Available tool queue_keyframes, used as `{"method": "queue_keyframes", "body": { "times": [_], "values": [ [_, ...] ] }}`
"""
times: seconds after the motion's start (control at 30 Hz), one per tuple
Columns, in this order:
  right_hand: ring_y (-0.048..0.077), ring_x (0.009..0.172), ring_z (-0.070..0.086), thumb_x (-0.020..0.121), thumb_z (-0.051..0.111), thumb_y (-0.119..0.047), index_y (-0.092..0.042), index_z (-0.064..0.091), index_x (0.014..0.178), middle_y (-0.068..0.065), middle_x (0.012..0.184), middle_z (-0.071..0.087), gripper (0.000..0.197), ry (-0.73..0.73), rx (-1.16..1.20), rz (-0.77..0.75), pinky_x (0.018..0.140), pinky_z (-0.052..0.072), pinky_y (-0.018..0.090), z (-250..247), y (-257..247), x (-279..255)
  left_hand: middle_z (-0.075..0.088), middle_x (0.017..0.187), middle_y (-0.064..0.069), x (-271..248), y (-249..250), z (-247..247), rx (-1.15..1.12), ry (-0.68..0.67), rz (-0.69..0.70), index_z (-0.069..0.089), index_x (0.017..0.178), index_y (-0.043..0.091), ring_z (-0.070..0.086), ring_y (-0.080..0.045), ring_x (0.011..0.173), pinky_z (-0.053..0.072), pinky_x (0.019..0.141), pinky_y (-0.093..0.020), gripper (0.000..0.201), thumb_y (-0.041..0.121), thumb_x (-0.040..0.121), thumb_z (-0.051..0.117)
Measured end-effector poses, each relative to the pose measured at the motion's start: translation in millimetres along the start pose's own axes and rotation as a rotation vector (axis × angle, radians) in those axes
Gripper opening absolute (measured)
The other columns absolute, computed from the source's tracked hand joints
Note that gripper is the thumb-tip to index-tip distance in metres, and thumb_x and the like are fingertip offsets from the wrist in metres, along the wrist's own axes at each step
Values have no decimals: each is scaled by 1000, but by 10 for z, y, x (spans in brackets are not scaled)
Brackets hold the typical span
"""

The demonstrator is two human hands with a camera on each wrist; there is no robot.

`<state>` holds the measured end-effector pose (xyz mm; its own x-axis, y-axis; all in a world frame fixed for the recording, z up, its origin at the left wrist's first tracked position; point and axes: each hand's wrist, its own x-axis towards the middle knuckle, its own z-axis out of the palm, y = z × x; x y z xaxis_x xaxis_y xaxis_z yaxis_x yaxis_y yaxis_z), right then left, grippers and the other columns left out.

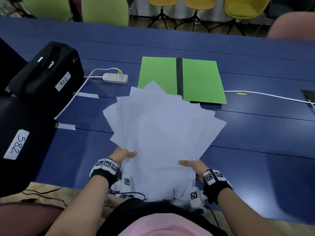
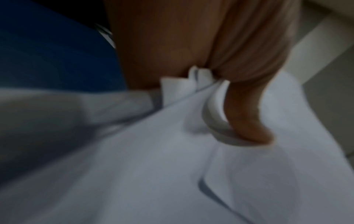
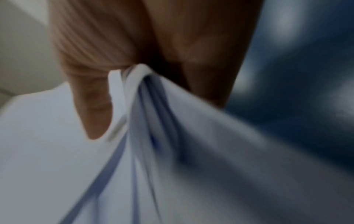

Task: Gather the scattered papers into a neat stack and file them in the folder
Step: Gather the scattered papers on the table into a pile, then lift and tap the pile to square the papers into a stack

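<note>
A fanned bundle of several white papers (image 1: 162, 126) is held above the blue table (image 1: 255, 133), its far corners splayed out over the near edge of the green folder (image 1: 201, 79). The folder lies open and flat, with a dark spine down its middle. My left hand (image 1: 126, 155) pinches the bundle's near left edge, thumb on top. My right hand (image 1: 190, 165) pinches the near right edge the same way. In the left wrist view the papers (image 2: 172, 166) bunch under the thumb (image 2: 247, 118). In the right wrist view the sheets (image 3: 153, 121) crumple between thumb (image 3: 91, 109) and palm.
Two black cases (image 1: 49, 70) with numbered labels stand at the left. A white power strip (image 1: 115, 77) and its cable lie left of the folder. Another white cable (image 1: 265, 94) runs right. Green and yellow chairs (image 1: 105, 11) line the far side.
</note>
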<state>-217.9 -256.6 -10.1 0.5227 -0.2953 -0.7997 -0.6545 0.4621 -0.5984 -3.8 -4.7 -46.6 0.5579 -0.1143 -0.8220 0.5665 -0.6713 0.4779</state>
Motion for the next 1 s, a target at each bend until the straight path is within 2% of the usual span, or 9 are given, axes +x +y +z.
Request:
{"method": "queue_keyframes", "body": {
  "times": [0.07,0.23,0.3,0.37,0.47,0.63,0.77,0.9,1.0],
  "values": [
    [33,108,65,49,92,-20,3,62,118,19,115,69,79,-67,151,42,101,47,47,-99,4,-8,62,124,-21,282,-174,-228,-54,-86,-33,59,122,7,62,-46,108,45,94,-61,103,47,35,96],
    [33,103,68,46,93,-24,2,67,112,21,114,69,75,-303,337,52,88,55,45,-127,-53,-41,73,98,-19,-656,293,-229,-303,-300,9,75,96,2,70,-35,88,54,85,-47,28,17,73,75],
    [32,103,68,52,89,-21,2,65,116,19,115,69,71,-219,253,12,89,54,45,-45,-139,-61,71,105,-19,-664,398,-145,-356,-268,44,69,107,1,69,-34,92,55,85,-44,36,20,77,75],
    [28,108,64,62,86,-18,-1,61,121,15,123,65,66,-96,72,-64,94,51,42,37,-208,-70,63,123,-15,-449,426,-52,-185,-87,79,54,125,-1,63,-33,107,51,93,-42,70,27,69,83],
    [20,99,58,79,73,-6,-6,58,117,5,113,63,41,39,-152,-155,70,51,22,92,-241,-106,53,137,-13,-129,327,68,-3,-1,145,36,140,-3,54,-33,122,46,101,-39,95,29,65,85],
    [24,111,58,77,73,-3,-8,54,123,7,121,63,50,121,-80,-335,105,41,38,-43,-392,-236,68,118,-10,-456,489,-26,-232,-109,264,58,124,7,65,-32,108,49,98,-49,70,24,63,88],
    [17,99,65,69,81,-10,-6,56,118,-1,105,68,55,149,38,-505,93,48,26,-187,-889,-568,76,97,-5,-825,927,-247,-490,-287,470,68,105,7,72,-21,94,60,74,-33,54,5,55,88],
    [18,92,70,23,92,-50,-5,68,105,5,100,75,97,115,26,-414,91,52,33,-290,-1099,-544,70,108,-19,-719,1157,-298,-526,-232,471,63,109,3,71,-28,93,60,76,-37,70,18,48,94],
    [15,77,63,59,88,-29,-3,58,115,7,105,65,69,177,1,-397,61,52,18,-29,-1139,-467,66,114,-12,-749,1246,83,-452,-98,474,57,120,4,66,-24,96,56,81,-28,54,11,73,81]
  ]
}}
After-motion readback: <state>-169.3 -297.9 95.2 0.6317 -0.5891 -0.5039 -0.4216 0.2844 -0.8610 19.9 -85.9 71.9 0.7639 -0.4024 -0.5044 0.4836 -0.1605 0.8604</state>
